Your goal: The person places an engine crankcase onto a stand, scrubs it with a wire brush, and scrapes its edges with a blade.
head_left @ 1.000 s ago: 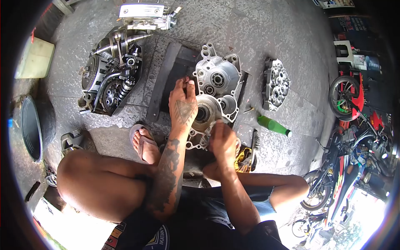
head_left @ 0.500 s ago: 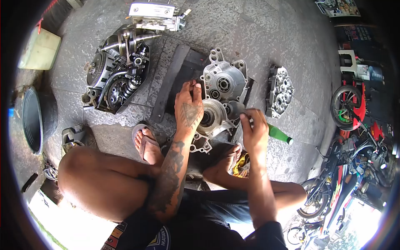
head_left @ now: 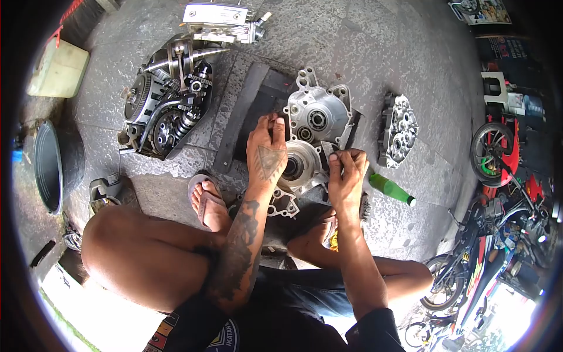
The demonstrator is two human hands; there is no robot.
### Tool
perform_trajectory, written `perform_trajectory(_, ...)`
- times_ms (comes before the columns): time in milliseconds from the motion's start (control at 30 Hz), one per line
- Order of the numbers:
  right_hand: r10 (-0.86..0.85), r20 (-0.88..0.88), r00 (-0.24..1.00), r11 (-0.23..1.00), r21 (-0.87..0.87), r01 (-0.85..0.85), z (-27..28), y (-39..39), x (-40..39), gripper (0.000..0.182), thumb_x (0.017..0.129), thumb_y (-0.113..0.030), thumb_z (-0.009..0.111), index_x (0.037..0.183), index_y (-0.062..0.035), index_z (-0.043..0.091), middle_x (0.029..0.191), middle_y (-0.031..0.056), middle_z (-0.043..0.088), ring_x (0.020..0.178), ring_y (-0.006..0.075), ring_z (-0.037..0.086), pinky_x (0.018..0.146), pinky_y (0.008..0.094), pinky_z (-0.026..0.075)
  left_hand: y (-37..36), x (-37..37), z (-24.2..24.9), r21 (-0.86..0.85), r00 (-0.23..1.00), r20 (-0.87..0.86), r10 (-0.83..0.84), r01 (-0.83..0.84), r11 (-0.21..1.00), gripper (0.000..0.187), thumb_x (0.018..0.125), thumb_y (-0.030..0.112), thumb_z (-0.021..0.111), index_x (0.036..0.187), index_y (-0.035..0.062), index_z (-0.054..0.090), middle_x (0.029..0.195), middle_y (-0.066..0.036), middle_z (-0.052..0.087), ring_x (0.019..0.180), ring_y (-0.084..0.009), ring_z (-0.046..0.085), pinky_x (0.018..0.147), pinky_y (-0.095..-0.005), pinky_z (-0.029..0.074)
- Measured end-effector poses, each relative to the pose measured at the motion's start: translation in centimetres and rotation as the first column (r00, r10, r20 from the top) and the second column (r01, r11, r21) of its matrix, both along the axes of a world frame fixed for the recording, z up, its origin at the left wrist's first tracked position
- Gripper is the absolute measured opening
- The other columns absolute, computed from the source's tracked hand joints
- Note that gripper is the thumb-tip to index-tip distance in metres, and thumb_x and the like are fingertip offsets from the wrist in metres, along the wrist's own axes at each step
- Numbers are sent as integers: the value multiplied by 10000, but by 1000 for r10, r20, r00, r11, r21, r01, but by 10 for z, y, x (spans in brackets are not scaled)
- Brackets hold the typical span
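Observation:
A silver engine crankcase half [head_left: 316,117] lies on a dark mat [head_left: 252,111] on the stone floor in front of me. My left hand [head_left: 267,154] rests flat on its left edge, fingers curled over the rim. My right hand [head_left: 347,174] sits at the case's right edge, fingers pinched on a small thin piece that I cannot make out. My feet in sandals are just below the case.
Another engine half with gears [head_left: 164,105] lies at upper left, a cylinder part [head_left: 220,20] above it. A smaller casing [head_left: 399,129] and a green bottle [head_left: 390,189] lie right. A dark bucket [head_left: 50,167] stands left, motorcycles [head_left: 498,234] far right.
My right hand rose from the near edge of the case to its right side, then drew in closer to the case. The left hand stayed on the case.

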State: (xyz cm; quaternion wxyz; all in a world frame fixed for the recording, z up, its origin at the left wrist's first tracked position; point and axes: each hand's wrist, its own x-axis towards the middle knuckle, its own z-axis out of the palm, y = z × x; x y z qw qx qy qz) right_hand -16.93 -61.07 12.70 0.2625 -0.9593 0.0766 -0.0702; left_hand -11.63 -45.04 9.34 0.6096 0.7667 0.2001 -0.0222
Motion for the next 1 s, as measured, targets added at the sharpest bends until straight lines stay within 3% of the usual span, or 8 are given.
perform_trajectory(167, 8, -7, 1000, 1000, -16, -8, 3, 1, 2, 114, 902, -116, 650, 962, -23, 675, 1014, 187, 542, 996, 408, 481, 1049, 532, 324, 1, 0, -3, -53, 1000, 9, -11, 11, 999, 330, 1016, 308, 522, 1103, 10, 632, 987, -191, 713, 961, -400, 664, 857, -459, 507)
perform_trajectory(233, 35, 4, 999, 997, -72, -35, 2, 2, 2, 146, 915, -162, 639, 958, -27, 675, 1013, 164, 525, 976, 349, 482, 904, 446, 382, 0, 0, -5, -35, 1000, 13, -10, 11, 999, 329, 1016, 310, 522, 1104, 13, 632, 999, -188, 711, 974, -399, 656, 867, -461, 500)
perform_trajectory(267, 36, 2, 999, 997, -72, -36, 2, 2, 3, 146, 915, -162, 639, 958, -27, 675, 1013, 164, 525, 976, 349, 482, 904, 446, 382, 0, -1, -5, -17, 1000, 14, -15, 15, 1000, 329, 1017, 312, 523, 1106, 15, 633, 1010, -185, 709, 987, -397, 649, 877, -462, 494)
perform_trajectory(333, -5, -30, 1000, 999, -41, 4, 1, 3, 4, 110, 903, -124, 652, 960, -35, 678, 1040, 180, 524, 998, 405, 473, 1068, 543, 310, 1, -1, -6, -16, 1000, -5, -25, 25, 1000, 330, 1017, 315, 521, 1107, 18, 633, 1017, -184, 706, 996, -396, 643, 884, -463, 489)
perform_trajectory(600, 20, -17, 1000, 998, -53, -21, 1, 2, 6, 116, 911, -141, 647, 961, -41, 676, 1063, 182, 517, 1022, 395, 465, 1037, 543, 326, 1, -1, -4, -73, 1000, -1, -15, 15, 997, 341, 1017, 321, 520, 1104, 10, 632, 1006, -180, 711, 976, -393, 645, 883, -459, 487)
perform_trajectory(667, -19, -36, 999, 999, -50, 17, 1, 3, 6, 119, 913, -144, 647, 963, -39, 674, 1075, 186, 516, 1030, 395, 462, 1027, 544, 329, 1, -2, -6, -5, 999, 45, -23, 23, 1000, 422, 1035, 389, 508, 1131, -11, 605, 969, -190, 688, 873, -300, 667, 791, -370, 499)
perform_trajectory(767, -15, -32, 999, 999, -29, 14, 2, 4, 5, 122, 912, -145, 649, 965, -37, 670, 1109, 195, 510, 1047, 399, 457, 1016, 536, 335, 0, -3, -8, 5, 998, 65, -25, 25, 1000, 430, 1036, 391, 502, 1141, -13, 606, 988, -204, 690, 907, -344, 673, 802, -387, 502)
perform_trajectory(1000, 42, -8, 999, 996, -85, -42, 2, 11, 7, 116, 906, -138, 650, 974, -48, 678, 1173, 193, 508, 1126, 405, 442, 1031, 546, 332, 1, -1, -6, 34, 999, 28, -24, 23, 999, 445, 1043, 401, 479, 1134, -16, 604, 972, -208, 681, 894, -343, 668, 810, -381, 500)
